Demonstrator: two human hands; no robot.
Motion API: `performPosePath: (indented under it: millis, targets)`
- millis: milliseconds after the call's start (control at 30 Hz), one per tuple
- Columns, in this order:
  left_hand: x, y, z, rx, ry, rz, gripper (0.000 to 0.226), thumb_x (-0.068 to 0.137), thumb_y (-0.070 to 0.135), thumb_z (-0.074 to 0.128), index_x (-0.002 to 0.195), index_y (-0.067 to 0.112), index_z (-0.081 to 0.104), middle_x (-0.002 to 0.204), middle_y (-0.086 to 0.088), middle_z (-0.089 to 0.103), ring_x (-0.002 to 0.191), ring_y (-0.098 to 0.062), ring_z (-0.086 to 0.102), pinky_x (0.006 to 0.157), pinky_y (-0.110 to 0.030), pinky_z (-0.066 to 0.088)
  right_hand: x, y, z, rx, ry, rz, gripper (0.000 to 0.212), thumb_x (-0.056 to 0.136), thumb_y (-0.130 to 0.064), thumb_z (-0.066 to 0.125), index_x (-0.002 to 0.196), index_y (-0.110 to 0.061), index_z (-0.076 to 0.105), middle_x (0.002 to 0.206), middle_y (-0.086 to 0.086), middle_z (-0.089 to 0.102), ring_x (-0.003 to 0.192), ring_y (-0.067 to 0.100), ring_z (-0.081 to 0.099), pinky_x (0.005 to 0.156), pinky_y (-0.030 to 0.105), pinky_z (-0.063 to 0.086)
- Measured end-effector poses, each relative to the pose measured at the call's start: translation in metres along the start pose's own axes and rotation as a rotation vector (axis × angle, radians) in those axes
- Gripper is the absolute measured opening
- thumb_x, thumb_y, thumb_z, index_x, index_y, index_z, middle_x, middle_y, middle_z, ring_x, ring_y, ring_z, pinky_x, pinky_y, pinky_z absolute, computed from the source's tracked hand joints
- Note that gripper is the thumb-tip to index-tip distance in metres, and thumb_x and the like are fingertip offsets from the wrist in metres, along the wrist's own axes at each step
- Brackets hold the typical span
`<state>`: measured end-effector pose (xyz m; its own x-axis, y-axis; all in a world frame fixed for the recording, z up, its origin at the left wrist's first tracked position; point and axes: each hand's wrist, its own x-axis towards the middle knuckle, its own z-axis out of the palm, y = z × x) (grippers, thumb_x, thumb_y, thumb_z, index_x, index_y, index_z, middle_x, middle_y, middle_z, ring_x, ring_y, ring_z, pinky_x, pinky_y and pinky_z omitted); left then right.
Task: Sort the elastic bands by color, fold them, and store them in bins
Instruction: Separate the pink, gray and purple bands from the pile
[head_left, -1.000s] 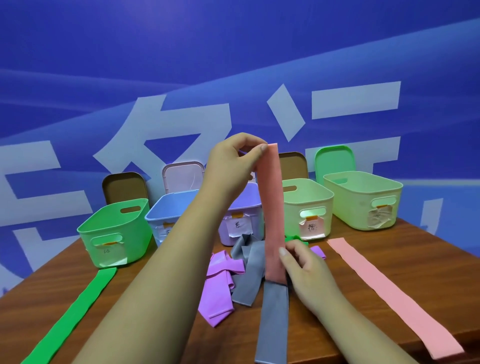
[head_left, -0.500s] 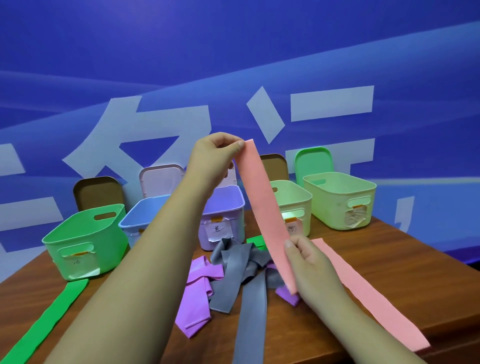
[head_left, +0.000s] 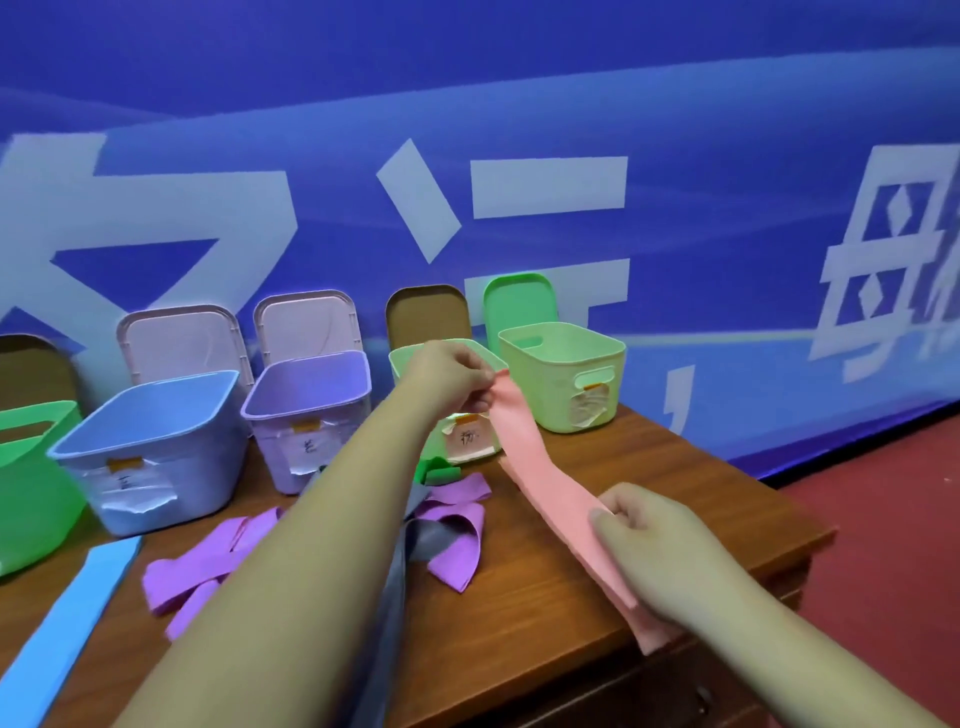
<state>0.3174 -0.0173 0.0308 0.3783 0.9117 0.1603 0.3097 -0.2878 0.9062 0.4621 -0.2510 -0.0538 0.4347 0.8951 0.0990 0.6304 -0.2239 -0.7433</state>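
Pink band (head_left: 540, 483) stretched above wooden table (head_left: 649, 467) | left hand (head_left: 457, 382) pinches upper end | right hand (head_left: 654, 545) fingers curled, gripping lower part.

Only one camera took this in, worn on the person's head. It looked forward and down along both forearms onto the counter (head_left: 675, 467), near enough that the left hand (head_left: 452, 379) and right hand (head_left: 654, 556), with the pink band (head_left: 540, 478) between them, sat at arm's reach in mid-frame. The wide lens faced the row of bins (head_left: 218, 447) at the counter's far edge and the blue wall (head_left: 519, 78) behind, and caught the counter's right corner and red floor (head_left: 883, 519) beyond it
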Motion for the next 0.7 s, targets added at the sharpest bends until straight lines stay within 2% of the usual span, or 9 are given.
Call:
performPosePath:
  millis: [67, 167, 300, 400, 533, 700]
  targets:
    - [0.004, -0.009, 0.021, 0.073, -0.007, -0.015, 0.006, 0.100, 0.002, 0.067, 0.095, 0.000, 0.070, 0.076, -0.019, 0.070, 0.055, -0.022, 0.066, 0.067, -0.035, 0.066, 0.001, 0.010, -0.006, -0.043, -0.011, 0.041, 0.021, 0.102, -0.034, 0.052, 0.086, -0.029, 0.065, 0.086, -0.009, 0.070, 0.081, 0.007, 0.065, 0.062, 0.028, 0.043]
    - [0.013, -0.028, 0.046, 0.272, 0.041, 0.012, 0.012, 0.097, 0.010, 0.072, 0.085, 0.011, 0.072, 0.075, -0.014, 0.072, 0.059, -0.026, 0.069, 0.055, -0.031, 0.062, 0.003, 0.022, -0.011, -0.089, -0.039, 0.086, 0.019, 0.100, -0.034, 0.053, 0.088, -0.028, 0.067, 0.089, -0.010, 0.070, 0.084, 0.009, 0.065, 0.065, 0.029, 0.046]
    - [0.023, -0.055, 0.069, 0.470, 0.099, 0.014, 0.009, 0.094, 0.029, 0.076, 0.088, 0.022, 0.077, 0.087, -0.003, 0.073, 0.082, -0.024, 0.072, 0.078, -0.039, 0.064, 0.004, 0.029, -0.013, -0.166, -0.055, 0.094, 0.016, 0.099, -0.036, 0.052, 0.093, -0.031, 0.067, 0.094, -0.011, 0.069, 0.086, 0.007, 0.064, 0.068, 0.027, 0.049]
    - [0.025, -0.068, 0.079, 0.594, 0.129, 0.000, 0.012, 0.093, 0.040, 0.072, 0.095, 0.030, 0.079, 0.093, 0.002, 0.072, 0.091, -0.020, 0.068, 0.086, -0.040, 0.061, 0.004, 0.029, -0.013, -0.194, -0.052, 0.091, 0.016, 0.098, -0.038, 0.052, 0.098, -0.031, 0.067, 0.095, -0.010, 0.068, 0.086, 0.009, 0.065, 0.071, 0.030, 0.053]
    - [0.026, -0.080, 0.091, 0.705, 0.152, 0.021, 0.011, 0.094, 0.035, 0.069, 0.098, 0.032, 0.079, 0.093, 0.004, 0.071, 0.092, -0.020, 0.066, 0.081, -0.036, 0.059, 0.005, 0.024, -0.011, -0.228, -0.074, 0.091, 0.020, 0.100, -0.037, 0.052, 0.111, -0.031, 0.067, 0.104, -0.009, 0.067, 0.090, 0.011, 0.065, 0.075, 0.031, 0.055]
    - [0.028, -0.089, 0.100, 0.815, 0.138, 0.027, 0.011, 0.098, 0.032, 0.066, 0.102, 0.030, 0.076, 0.093, 0.002, 0.070, 0.089, -0.022, 0.067, 0.079, -0.040, 0.062, 0.006, 0.021, -0.005, -0.260, -0.095, 0.105, 0.028, 0.101, -0.034, 0.051, 0.124, -0.027, 0.065, 0.113, -0.004, 0.068, 0.094, 0.014, 0.066, 0.079, 0.033, 0.059]
